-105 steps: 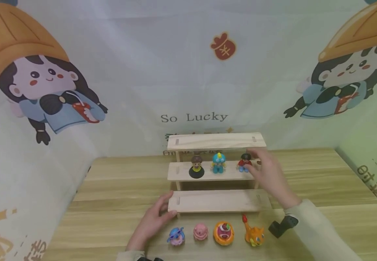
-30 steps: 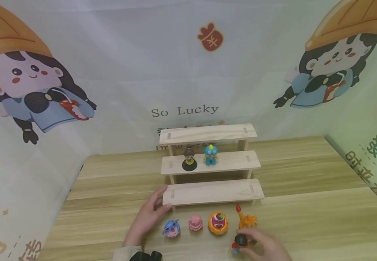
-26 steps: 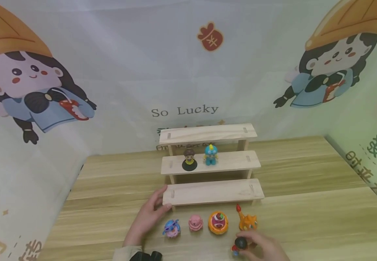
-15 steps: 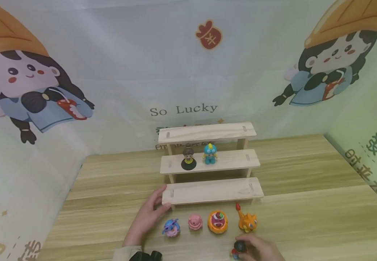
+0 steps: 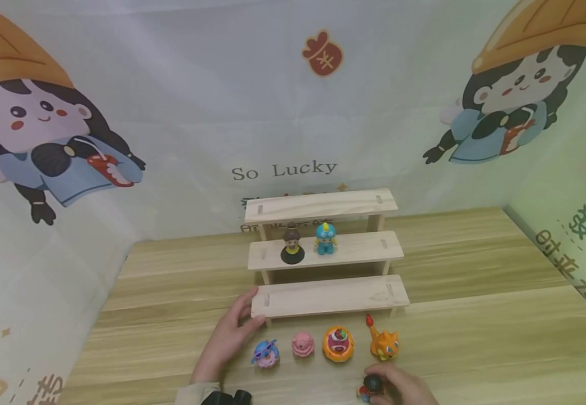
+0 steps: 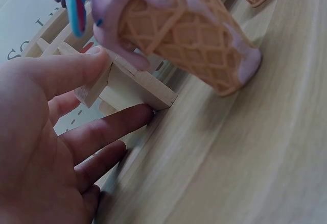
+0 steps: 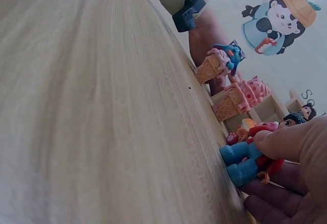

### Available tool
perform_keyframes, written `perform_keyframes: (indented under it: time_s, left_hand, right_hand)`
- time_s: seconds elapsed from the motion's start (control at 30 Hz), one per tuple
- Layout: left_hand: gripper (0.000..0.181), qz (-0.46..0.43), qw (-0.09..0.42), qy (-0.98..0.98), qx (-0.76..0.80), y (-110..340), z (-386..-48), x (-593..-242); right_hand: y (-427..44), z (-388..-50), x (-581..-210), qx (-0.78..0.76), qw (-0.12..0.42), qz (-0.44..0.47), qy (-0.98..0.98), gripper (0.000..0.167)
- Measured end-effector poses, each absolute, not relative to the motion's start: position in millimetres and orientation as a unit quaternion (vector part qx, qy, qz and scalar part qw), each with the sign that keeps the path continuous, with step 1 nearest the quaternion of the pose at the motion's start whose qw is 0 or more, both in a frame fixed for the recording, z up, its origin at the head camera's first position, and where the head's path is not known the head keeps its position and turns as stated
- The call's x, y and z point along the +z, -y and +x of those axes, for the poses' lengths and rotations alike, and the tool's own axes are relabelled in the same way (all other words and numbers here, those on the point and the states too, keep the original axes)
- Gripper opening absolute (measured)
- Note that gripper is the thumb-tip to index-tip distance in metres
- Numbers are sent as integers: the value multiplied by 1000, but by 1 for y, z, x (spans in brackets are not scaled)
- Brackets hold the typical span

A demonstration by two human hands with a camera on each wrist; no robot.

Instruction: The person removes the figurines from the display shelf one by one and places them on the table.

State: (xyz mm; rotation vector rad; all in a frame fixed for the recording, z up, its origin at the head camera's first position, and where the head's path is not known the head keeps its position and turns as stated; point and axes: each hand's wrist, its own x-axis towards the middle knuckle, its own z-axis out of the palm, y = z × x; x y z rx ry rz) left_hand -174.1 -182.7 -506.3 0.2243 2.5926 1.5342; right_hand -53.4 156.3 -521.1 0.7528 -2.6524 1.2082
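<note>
My right hand pinches a toy figure with a black hat, red top and blue legs. In the right wrist view this toy figure has its feet at the tabletop, and my thumb lies across its front. My left hand grips the left end of a three-tier wooden display stand. The left wrist view shows thumb and fingers about the stand's end. A brown-haired figure on a black base and a blue figure stand on the middle tier.
Along the stand's front are a blue-and-pink ice-cream-cone figurine, a pink figurine, a round orange toy and an orange dragon-like toy with a red-tipped tail. Behind the table hangs a printed cloth.
My right hand has brought the black-hatted toy figure from the middle tier down to the table before the orange toy, then shifted slightly nearer me. My left hand stays at the stand.
</note>
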Motion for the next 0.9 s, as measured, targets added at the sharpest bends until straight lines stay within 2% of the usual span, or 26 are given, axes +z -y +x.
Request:
perform_keyframes:
  time_s: [0.2, 0.33, 0.53, 0.73, 0.9]
  left_hand:
    - [66, 66, 62, -859, 504, 184, -174, -508]
    - [66, 66, 62, -859, 503, 184, -175, -508]
    - [66, 62, 65, -860, 503, 183, -174, -507]
    - [66, 60, 66, -857, 507, 183, -173, -507]
    - [67, 59, 67, -857, 508, 183, -174, -508]
  right_hand:
    - [-157, -52, -522, 405, 65, 250, 877, 37]
    - [-158, -51, -519, 425, 34, 242, 872, 38]
    - [-165, -50, -517, 441, 17, 253, 861, 36]
    - [-172, -49, -505, 414, -51, 183, 890, 36]
    - [-181, -50, -493, 382, -67, 177, 905, 32]
